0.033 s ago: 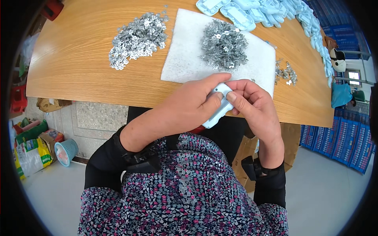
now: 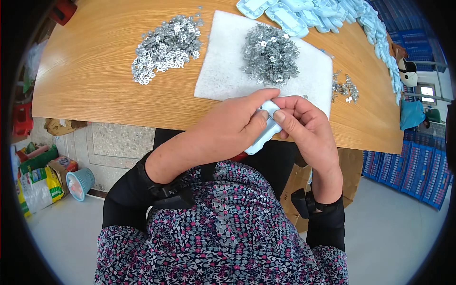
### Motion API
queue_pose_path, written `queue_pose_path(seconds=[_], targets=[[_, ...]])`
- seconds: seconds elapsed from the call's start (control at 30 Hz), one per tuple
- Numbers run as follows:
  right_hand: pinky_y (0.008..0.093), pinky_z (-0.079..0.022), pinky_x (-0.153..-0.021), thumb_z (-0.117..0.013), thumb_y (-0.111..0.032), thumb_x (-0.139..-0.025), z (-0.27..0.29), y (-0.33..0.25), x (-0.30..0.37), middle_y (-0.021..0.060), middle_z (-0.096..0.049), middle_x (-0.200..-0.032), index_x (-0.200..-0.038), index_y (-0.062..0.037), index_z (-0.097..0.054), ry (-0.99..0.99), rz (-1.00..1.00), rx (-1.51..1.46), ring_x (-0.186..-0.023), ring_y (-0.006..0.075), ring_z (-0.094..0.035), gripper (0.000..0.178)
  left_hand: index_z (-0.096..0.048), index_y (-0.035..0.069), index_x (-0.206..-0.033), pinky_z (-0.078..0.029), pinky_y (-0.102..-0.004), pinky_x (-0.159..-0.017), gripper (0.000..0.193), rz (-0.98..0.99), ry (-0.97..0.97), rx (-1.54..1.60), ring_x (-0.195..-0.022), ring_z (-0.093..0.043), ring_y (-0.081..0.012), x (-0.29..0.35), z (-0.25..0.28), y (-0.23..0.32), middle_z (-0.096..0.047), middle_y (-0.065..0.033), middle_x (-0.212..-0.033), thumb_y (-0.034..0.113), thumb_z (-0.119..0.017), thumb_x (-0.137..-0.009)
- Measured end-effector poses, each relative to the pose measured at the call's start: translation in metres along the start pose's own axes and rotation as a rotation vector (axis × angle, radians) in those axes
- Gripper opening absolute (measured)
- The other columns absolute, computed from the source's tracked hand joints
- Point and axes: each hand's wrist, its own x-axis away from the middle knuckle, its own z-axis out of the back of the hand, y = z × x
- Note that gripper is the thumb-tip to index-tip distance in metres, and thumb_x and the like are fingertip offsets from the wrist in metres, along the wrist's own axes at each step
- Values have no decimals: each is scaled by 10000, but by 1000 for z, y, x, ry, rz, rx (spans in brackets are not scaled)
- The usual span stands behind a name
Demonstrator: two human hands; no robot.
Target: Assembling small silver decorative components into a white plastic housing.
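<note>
A light blue plastic casing (image 2: 260, 142) is held between both hands at the table's near edge, tilted with its lower end toward me. My left hand (image 2: 232, 119) wraps its left side, thumb pressed on the inner face. My right hand (image 2: 308, 124) pinches the upper right edge with thumb and fingers. Whether a small metal piece sits under the thumbs cannot be made out. Just beyond the hands, a heap of small metal contact pieces (image 2: 270, 54) lies on a white foam sheet (image 2: 216, 71).
Flat metal pieces (image 2: 166, 47) are piled on the wooden table (image 2: 95, 71) at left. A few more metal bits (image 2: 346, 89) lie right of the sheet. Many blue casings (image 2: 327, 16) fill the far right edge. A cardboard box (image 2: 349, 175) stands below; a blue basket (image 2: 80, 183) is at left.
</note>
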Motion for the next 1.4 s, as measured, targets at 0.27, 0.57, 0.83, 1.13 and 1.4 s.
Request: queue_pose_path(seconds=[0.27, 0.57, 0.83, 1.13, 1.4], targets=[[247, -493, -816, -577, -87, -980, -2, 8, 0, 50, -672, -1106, -1308, 10, -586, 14, 249, -130, -913, 83, -591, 342, -465, 50, -1383, -395, -257, -503, 415, 322, -176, 1215, -586, -497, -109, -4, 8, -8, -572, -89, -912, 298, -334, -1077], [254, -522, -788, -715, -36, -894, -6, 22, -1, 39, -718, -965, -1052, 22, -709, 40, 262, -137, -869, 91, -640, 168, -405, 48, -1446, -386, -245, -475, 475, 402, -416, 1432, -545, -475, -89, 1, 1, -12, -585, -79, -903, 329, -358, -1065], [199, -459, -687, -676, -57, -939, 45, 43, 11, -13, -645, -872, -1048, 13, -696, 462, 278, 119, -752, 39, -557, 131, -260, 63, -1562, -344, -226, -437, 593, 435, -363, 1118, -517, -448, -86, 3, -2, 0, -578, -91, -894, 376, -366, -1070], [223, -455, -719, -696, -62, -914, 47, 47, -1, -12, -637, -885, -1048, -5, -697, 499, 364, 365, -777, 66, -550, 146, -277, -2, -1534, -354, -222, -439, 588, 442, -322, 1459, -519, -446, -77, -3, -1, -4, -567, -101, -914, 367, -324, -1078], [287, -489, -727, -679, -66, -899, 49, 46, -10, 82, -651, -890, -1004, -26, -697, 572, 348, 536, -780, 192, -620, 114, -296, -21, -1519, -365, -221, -452, 590, 456, -295, 1395, -515, -432, -74, -4, -1, -8, -558, -83, -886, 362, -339, -1072]])
